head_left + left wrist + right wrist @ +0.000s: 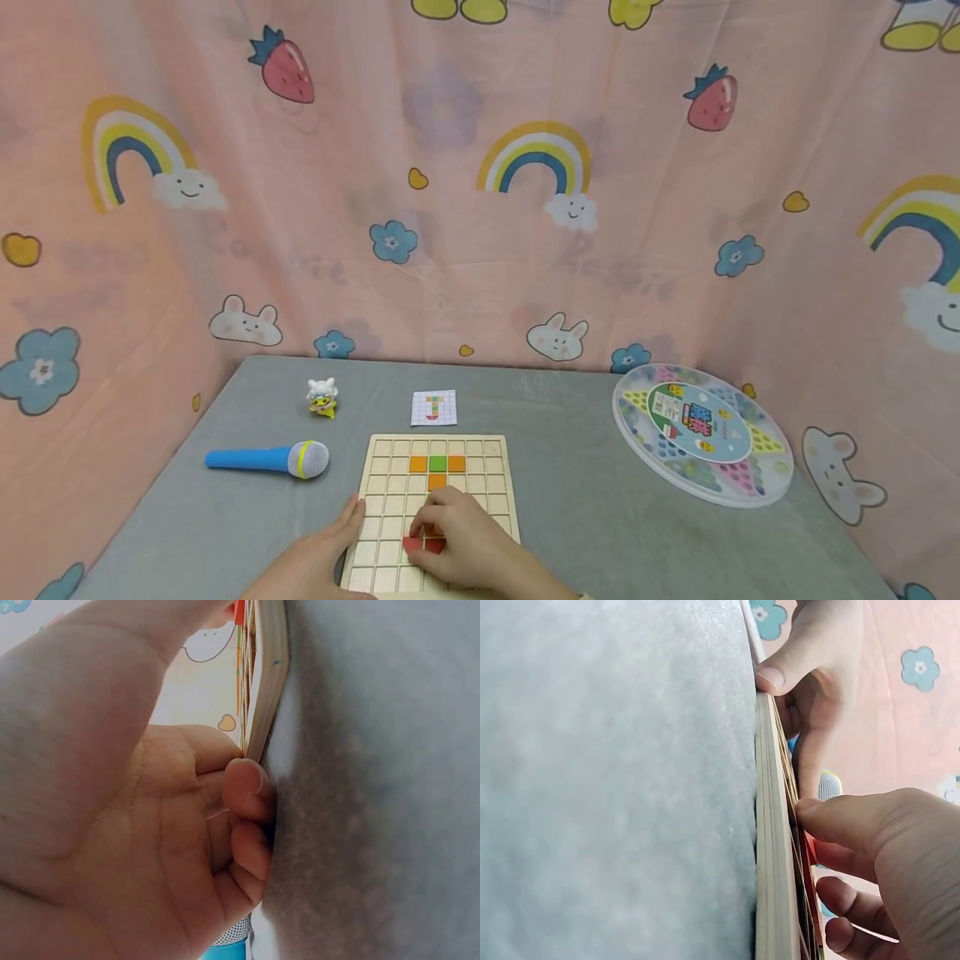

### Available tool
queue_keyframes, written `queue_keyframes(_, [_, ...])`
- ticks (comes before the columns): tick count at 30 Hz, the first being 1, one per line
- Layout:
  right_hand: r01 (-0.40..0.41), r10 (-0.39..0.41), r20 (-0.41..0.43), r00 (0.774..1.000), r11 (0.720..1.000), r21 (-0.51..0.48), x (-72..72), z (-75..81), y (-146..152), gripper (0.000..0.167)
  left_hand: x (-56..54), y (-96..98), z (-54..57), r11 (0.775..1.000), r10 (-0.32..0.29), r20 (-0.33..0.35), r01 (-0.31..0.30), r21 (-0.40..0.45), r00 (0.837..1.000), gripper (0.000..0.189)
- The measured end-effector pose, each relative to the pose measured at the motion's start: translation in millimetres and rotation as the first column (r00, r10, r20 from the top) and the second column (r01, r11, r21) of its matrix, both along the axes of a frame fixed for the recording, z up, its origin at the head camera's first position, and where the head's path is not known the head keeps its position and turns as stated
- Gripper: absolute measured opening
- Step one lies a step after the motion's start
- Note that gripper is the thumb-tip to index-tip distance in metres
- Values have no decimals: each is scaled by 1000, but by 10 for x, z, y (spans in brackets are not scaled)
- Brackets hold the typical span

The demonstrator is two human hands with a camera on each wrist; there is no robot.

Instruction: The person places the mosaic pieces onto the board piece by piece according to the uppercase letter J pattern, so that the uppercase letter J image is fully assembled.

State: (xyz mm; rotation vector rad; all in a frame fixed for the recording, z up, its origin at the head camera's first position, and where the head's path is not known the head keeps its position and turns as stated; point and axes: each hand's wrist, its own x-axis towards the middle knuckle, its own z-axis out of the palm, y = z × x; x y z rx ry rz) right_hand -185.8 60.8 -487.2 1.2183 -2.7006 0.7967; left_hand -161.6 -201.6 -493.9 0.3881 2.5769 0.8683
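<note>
A pale wooden grid board [386,505] lies on the table. My left hand [318,554] steadies it at its near left corner, fingers along the left edge and thumb at the near edge. In the left wrist view, the other fingers [250,851] curl beside the board's edge. Low on the grid, my right hand [468,537] pinches a red piece [412,544] with thumb and fingertips, close over the squares. Another red piece [434,545] shows beside it, partly hidden by the hand. Farther up sit a green tile [438,463] and several orange tiles [418,464].
Behind the board lies a small pattern card [433,407] with coloured squares. To the left are a blue toy microphone [266,459] and a small white-and-yellow figurine [322,398]. A round game board [703,435] lies at the right. A pink curtain [450,292] surrounds the table.
</note>
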Motion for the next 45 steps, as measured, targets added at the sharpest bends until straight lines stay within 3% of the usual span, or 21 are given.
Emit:
queue_keyframes(8, [0, 0, 5, 1000, 1000, 4, -1, -5, 22, 12, 2, 0, 13, 1000, 3, 7, -3, 1, 1000, 122])
queue_keyframes(20, [9, 8, 156, 988, 994, -108, -27, -73, 98, 9, -7, 17, 11, 1000, 13, 19, -13, -14, 1000, 122])
queue_keyframes(32, [31, -20, 131, 991, 996, -87, -18, -76, 96, 11, -16, 2, -1, 999, 14, 34, -15, 32, 999, 122])
queue_keyframes(45, [42, -34, 117, 993, 997, -69, -15, -80, 83, 13, 12, -14, 26, 999, -18, -31, 19, 37, 999, 119])
